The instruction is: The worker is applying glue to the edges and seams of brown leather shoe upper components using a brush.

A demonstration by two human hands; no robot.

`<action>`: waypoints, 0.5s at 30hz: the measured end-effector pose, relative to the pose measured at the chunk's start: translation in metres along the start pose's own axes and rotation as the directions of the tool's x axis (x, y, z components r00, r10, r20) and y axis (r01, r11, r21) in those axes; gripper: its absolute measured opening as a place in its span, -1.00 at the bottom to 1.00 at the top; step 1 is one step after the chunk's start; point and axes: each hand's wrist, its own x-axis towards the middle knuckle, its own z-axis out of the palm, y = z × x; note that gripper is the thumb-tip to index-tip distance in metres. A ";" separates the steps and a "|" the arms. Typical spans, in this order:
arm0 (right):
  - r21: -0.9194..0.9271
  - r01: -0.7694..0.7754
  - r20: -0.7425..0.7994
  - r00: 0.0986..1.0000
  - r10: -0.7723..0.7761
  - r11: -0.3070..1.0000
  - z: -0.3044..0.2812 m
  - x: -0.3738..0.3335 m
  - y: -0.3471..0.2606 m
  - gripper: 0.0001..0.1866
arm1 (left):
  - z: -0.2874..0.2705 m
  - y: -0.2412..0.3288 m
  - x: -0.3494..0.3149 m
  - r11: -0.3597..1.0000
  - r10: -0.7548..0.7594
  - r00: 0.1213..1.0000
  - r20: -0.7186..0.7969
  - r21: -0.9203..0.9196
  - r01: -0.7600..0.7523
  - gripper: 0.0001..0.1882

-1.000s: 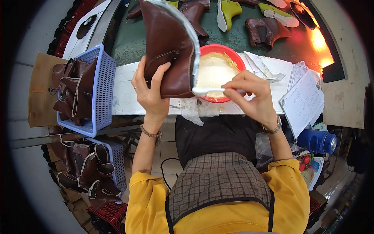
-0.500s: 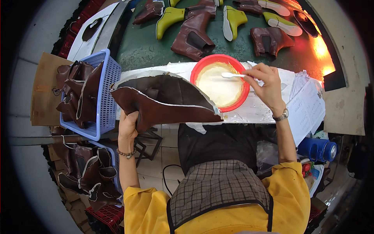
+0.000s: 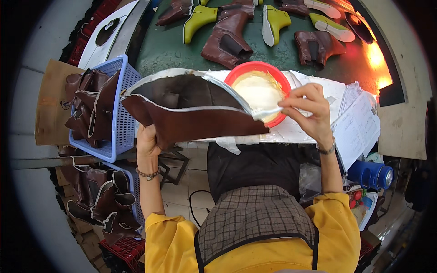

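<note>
A dark brown leather boot upper [image 3: 200, 123] is held up on the left, its opening with a white-edged rim facing up. My left hand [image 3: 148, 142] is closed round its lower left side, the fingers partly hidden behind the leather. Between the fingertips of my right hand [image 3: 309, 109] is a white brush [image 3: 267, 112], its tip touching or very near the right corner of the upper's edge. Behind the brush stands a red bowl [image 3: 277, 75] with a cream-coloured paste [image 3: 258, 90], partly covered by the upper.
Left of me a blue plastic basket [image 3: 119, 136] holds several brown uppers [image 3: 86, 107]; a second pile [image 3: 102, 195] lies below it. Finished brown boots [image 3: 226, 41] and yellow-green boots [image 3: 275, 23] stand on the green surface beyond. Paper sheets [image 3: 357, 129] and a blue flask [image 3: 369, 174] are at right.
The brush has moved from over the bowl down and left to the upper's right corner. My left hand has raised and tilted the upper slightly.
</note>
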 end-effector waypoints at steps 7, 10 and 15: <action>0.028 -0.001 -0.083 0.997 0.003 1.000 0.007 0.024 -0.005 -0.76 | 0.029 -0.016 0.003 0.983 -0.182 0.971 0.157 0.069 0.173 -0.44; 0.047 0.038 -0.076 0.997 -0.035 0.998 0.011 0.038 0.000 -0.78 | 0.049 -0.019 -0.004 0.948 -0.250 0.967 0.052 0.215 0.234 -0.38; 0.096 0.075 -0.033 0.997 -0.072 0.993 0.014 0.050 0.007 -0.85 | 0.080 -0.019 -0.005 0.924 -0.287 0.957 0.035 0.272 0.268 -0.30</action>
